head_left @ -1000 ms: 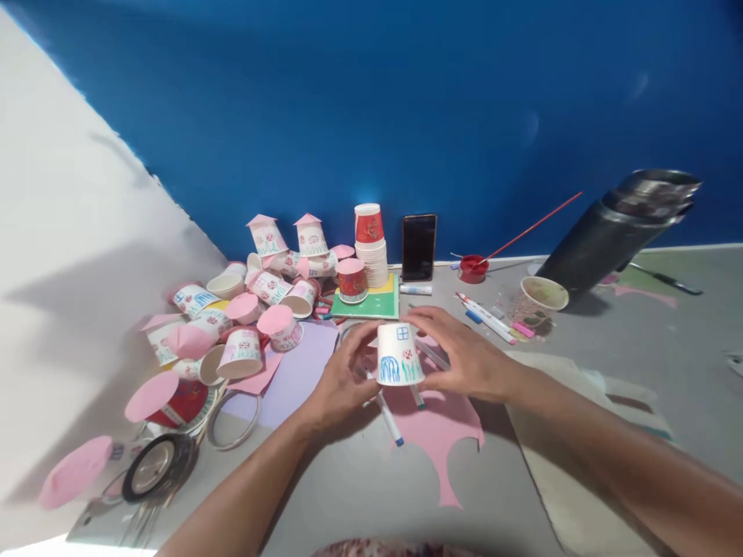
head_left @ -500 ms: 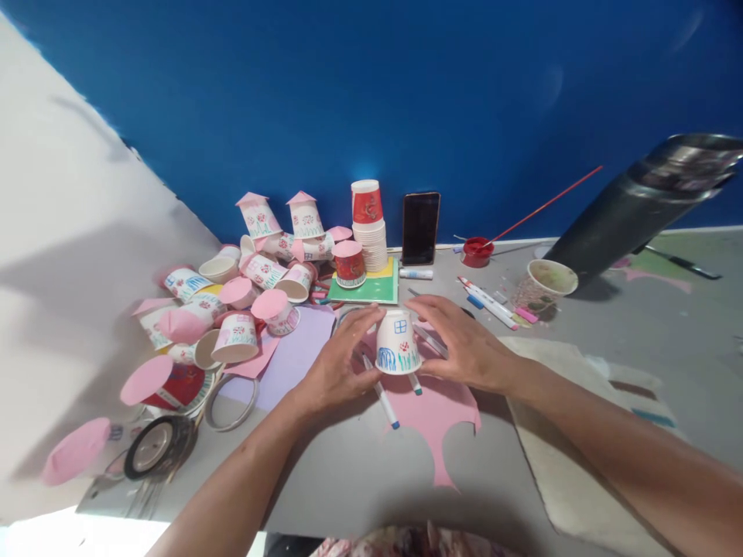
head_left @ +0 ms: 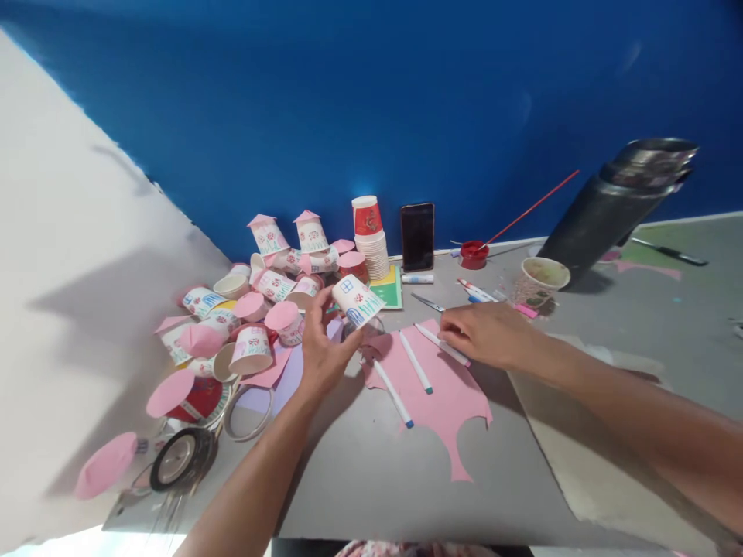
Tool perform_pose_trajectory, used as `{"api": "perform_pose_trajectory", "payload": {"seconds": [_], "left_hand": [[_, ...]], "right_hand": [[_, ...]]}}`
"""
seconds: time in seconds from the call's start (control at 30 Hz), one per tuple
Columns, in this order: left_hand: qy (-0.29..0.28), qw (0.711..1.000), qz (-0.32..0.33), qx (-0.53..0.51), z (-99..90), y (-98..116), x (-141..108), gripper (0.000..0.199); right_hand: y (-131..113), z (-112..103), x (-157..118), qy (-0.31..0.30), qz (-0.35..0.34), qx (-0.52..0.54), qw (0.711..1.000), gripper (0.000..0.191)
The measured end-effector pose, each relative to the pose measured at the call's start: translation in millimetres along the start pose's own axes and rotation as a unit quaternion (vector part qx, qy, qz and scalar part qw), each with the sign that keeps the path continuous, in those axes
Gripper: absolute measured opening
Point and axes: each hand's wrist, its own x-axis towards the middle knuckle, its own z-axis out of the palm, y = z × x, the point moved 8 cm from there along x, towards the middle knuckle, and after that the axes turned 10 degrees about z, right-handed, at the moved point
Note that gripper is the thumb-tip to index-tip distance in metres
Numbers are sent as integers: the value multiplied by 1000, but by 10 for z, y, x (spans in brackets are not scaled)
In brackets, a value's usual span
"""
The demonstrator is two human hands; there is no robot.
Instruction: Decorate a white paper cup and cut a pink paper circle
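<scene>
Going left to right, we have a black tape roll (head_left: 176, 462) near the counter's (head_left: 342, 495) front left corner. Behind it, a pile of decorated paper cups (head_left: 251, 350) runs along the left edge to the back, many with pink paper tops.

Our left hand (head_left: 325, 352) is right of the pile, half open, thumb and fingers curved around a white cup (head_left: 355, 300). That cup is held tilted, narrow end up and left, with blue and green drawing on its side. Behind it, a cup stack (head_left: 372, 251) stands near the back edge; a phone (head_left: 418, 237) leans at the wall beside it.

Pink paper (head_left: 426, 410) lies mid-counter, carrying a blue-capped marker (head_left: 392, 391), a teal-capped marker (head_left: 415, 361) and a pink-capped marker (head_left: 441, 344). Our right hand (head_left: 487, 334) has its fingers curled at that last marker; we cannot tell whether they grip it. Further right, toward the back edge: a red pot (head_left: 474, 254), a patterned paper cup (head_left: 541, 285), then a black flask (head_left: 609, 213).
</scene>
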Motion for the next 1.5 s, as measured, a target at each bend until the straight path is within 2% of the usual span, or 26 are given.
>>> {"api": "perform_pose_trajectory", "payload": {"seconds": [0.1, 0.2, 0.27, 0.37, 0.5, 0.57, 0.7, 0.9, 1.0, 1.07, 1.13, 1.17, 1.2, 1.27, 1.3, 1.37, 1.43, 1.5], "left_hand": [[17, 999, 46, 22, -114, 125, 82, 75], [-1, 997, 73, 36, -160, 161, 113, 77], [-20, 996, 66, 48, -163, 90, 98, 77], [-19, 995, 65, 73, -199, -50, 52, 76], [-23, 994, 51, 92, -234, -223, -1, 75], [-23, 994, 46, 97, -258, -269, -8, 76], [-7, 994, 50, 92, -311, -296, 1, 76], [-15, 996, 33, 86, -279, -283, -54, 77], [-37, 996, 23, 75, -207, -249, -93, 77], [-53, 996, 14, 69, -159, -234, -107, 75], [-62, 997, 4, 46, -119, -229, -114, 75], [-65, 998, -3, 28, -100, -231, -118, 75], [-68, 998, -9, 8, -79, -234, -124, 76], [-79, 996, -20, -22, -29, -240, -147, 78], [-90, 995, -23, -28, 4, -241, -166, 78], [-122, 992, -18, -20, 81, -227, -210, 79], [-156, 988, 7, 2, 161, -184, -255, 80], [-180, 982, 53, 25, 227, -110, -290, 81]], "right_hand": [[-23, 144, -11, -10, -5, -28, 1000, 26], [14, 262, -20, 0, -7, -12, 1000, 26], [10, 329, -35, 12, -29, 21, 999, 25], [-23, 423, -76, 29, -61, 54, 996, 27], [-183, 522, -178, 39, -148, 38, 987, 29], [-284, 547, -231, 53, -196, 4, 979, 17], [-497, 581, -310, 72, -289, -49, 953, 42], [-610, 655, -289, 85, -369, -97, 920, 24], [-618, 586, -293, 130, -418, -84, 895, 22], [-615, 432, -323, 165, -437, -32, 884, 25], [-578, 175, -361, 192, -426, 75, 881, 24], [-526, 16, -368, 206, -398, 148, 882, 21], [-450, -134, -361, 214, -354, 224, 883, 15], [-185, -354, -302, 231, -191, 370, 879, 7], [-101, -401, -300, 218, -143, 428, 866, 3], [-56, -345, -266, 125, -83, 500, 853, 17], [-59, -249, -256, 55, -60, 535, 841, 29], [-45, -181, -266, 44, -56, 559, 826, 31]]}}
